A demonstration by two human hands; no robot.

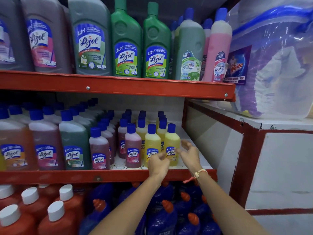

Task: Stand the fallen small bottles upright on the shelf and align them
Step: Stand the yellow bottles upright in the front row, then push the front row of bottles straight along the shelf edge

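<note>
Small blue-capped bottles stand upright in rows on the middle shelf (pixel 191 173). At the front are two yellow ones, the left yellow bottle (pixel 152 141) and the right yellow bottle (pixel 171 141), with a pink bottle (pixel 133 146) beside them. My left hand (pixel 158 164) hovers in front of the left yellow bottle, fingers loosely curled, holding nothing. My right hand (pixel 189 153) is just right of the right yellow bottle, fingers spread and blurred, not gripping it. No fallen bottle is visible.
Larger bottles (pixel 74 143) fill the shelf's left part. Big green bottles (pixel 126 46) stand on the upper shelf. Red bottles (pixel 57 217) and blue bottles (pixel 162 217) sit below. A white side panel (pixel 210 141) bounds the shelf on the right; bare shelf lies beside the yellow bottles.
</note>
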